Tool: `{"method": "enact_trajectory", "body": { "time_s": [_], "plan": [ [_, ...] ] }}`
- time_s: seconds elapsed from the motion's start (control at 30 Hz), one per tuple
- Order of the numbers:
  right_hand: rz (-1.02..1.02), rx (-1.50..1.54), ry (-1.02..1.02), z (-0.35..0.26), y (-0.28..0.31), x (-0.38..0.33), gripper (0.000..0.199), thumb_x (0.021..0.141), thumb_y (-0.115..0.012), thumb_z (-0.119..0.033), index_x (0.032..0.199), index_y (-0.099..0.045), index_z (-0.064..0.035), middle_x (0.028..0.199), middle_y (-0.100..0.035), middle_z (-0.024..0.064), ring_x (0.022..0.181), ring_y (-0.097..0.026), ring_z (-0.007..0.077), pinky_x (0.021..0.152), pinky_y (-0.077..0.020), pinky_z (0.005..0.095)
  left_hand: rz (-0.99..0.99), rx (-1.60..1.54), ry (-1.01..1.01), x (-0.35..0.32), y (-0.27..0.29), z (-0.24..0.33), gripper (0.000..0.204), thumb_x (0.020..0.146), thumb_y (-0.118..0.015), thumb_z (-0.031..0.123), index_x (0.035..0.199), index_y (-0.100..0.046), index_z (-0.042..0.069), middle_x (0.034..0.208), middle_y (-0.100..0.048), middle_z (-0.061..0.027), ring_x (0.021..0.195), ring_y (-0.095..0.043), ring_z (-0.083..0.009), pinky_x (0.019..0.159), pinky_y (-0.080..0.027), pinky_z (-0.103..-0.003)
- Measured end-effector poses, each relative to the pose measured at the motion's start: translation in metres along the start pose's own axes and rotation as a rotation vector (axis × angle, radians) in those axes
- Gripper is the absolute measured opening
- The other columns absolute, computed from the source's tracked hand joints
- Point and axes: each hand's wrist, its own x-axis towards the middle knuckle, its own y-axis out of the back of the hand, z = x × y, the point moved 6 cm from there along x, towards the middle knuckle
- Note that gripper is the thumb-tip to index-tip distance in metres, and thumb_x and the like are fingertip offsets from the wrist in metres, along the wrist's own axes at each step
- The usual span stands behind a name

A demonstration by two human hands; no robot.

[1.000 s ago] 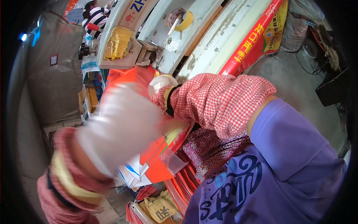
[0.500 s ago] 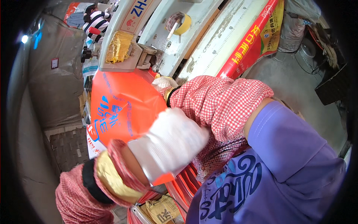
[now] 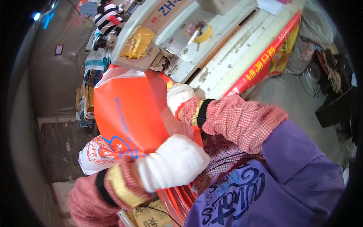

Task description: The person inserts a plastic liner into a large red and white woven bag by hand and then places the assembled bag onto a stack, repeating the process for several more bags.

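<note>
My left hand (image 3: pixel 172 162) wears a white glove and a red checked sleeve cover. It presses down on the near edge of an orange plastic bag (image 3: pixel 128 109) with blue print, fingers curled on it. My right hand (image 3: pixel 179 99), also gloved in white, grips the same bag at its far right corner, close to the metal head of a pale machine (image 3: pixel 181 41). The bag lies spread between the two hands, its far end under the machine's head.
A stack of orange bags (image 3: pixel 177 198) lies below my left hand, and a white printed bag (image 3: pixel 92 155) to the left. A long red printed strip (image 3: pixel 261 64) runs along the machine's front. A person in a striped top (image 3: pixel 107 17) stands far behind.
My left hand has come down from in front of the camera to the bag's near edge. The orange bag now lies spread flat and in full view.
</note>
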Motion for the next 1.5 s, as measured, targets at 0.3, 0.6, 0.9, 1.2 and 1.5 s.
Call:
{"method": "enact_trajectory", "body": {
  "time_s": [0.3, 0.6, 0.9, 1.2, 1.5],
  "plan": [
    [-0.641, 0.339, 0.04, 0.038, -0.023, 0.044, 0.03, 0.077, -0.054, -0.018, 0.104, -0.064, -0.0084, 0.097, -0.063, 0.0201, 0.08, -0.065, 0.0336, 0.067, -0.0515, 0.0492, 0.225, 0.304, 0.537, -0.011, -0.032, -0.139, 0.007, 0.064, -0.057, 0.014, 0.063, -0.061, 0.008, 0.058, -0.059, -0.0096, 0.056, -0.06, -0.0273, 0.048, -0.047, -0.038],
    [-0.427, 0.374, 0.027, -0.012, 0.024, 0.04, 0.055, 0.08, -0.056, -0.026, 0.128, -0.039, -0.0053, 0.095, -0.061, 0.0198, 0.082, -0.06, 0.0366, 0.071, -0.0486, 0.0438, 0.862, -0.124, 1.025, -0.099, -0.06, -0.283, 0.02, 0.081, -0.051, 0.019, 0.078, -0.058, 0.001, 0.076, -0.06, -0.0227, 0.074, -0.058, -0.0398, 0.069, -0.046, -0.047],
    [-0.594, 0.042, 0.032, -0.057, 0.003, 0.082, 0.017, 0.077, -0.054, -0.01, 0.088, -0.066, -0.0042, 0.089, -0.064, 0.0154, 0.083, -0.065, 0.032, 0.063, -0.0535, 0.0413, 0.674, 0.25, 0.763, -0.22, 0.015, -0.038, 0.006, 0.069, -0.059, 0.008, 0.076, -0.058, 0.007, 0.068, -0.056, -0.0099, 0.067, -0.057, -0.0277, 0.062, -0.044, -0.04],
    [0.06, 0.919, 0.525, -0.111, 0.112, 0.057, 0.009, 0.076, -0.06, -0.01, 0.082, -0.059, -0.0032, 0.079, -0.061, 0.011, 0.072, -0.058, 0.0265, 0.065, -0.0466, 0.0326, 1.173, -0.067, 1.073, -0.352, -0.058, -0.098, 0.062, 0.073, -0.066, 0.008, 0.129, -0.04, 0.005, 0.132, -0.039, -0.0167, 0.105, -0.053, -0.0342, 0.086, -0.044, -0.033],
    [0.012, 1.36, -0.174, -0.036, 0.116, 0.036, 0.021, 0.086, -0.056, -0.013, 0.103, -0.058, -0.0005, 0.089, -0.061, 0.0026, 0.077, -0.051, 0.0083, 0.069, -0.0427, 0.0234, 0.919, 0.743, 1.456, -0.389, -0.034, -0.173, 0.032, 0.072, -0.06, 0.009, 0.104, -0.056, 0.008, 0.104, -0.059, -0.0123, 0.084, -0.061, -0.0286, 0.066, -0.049, -0.038]
  ]
}}
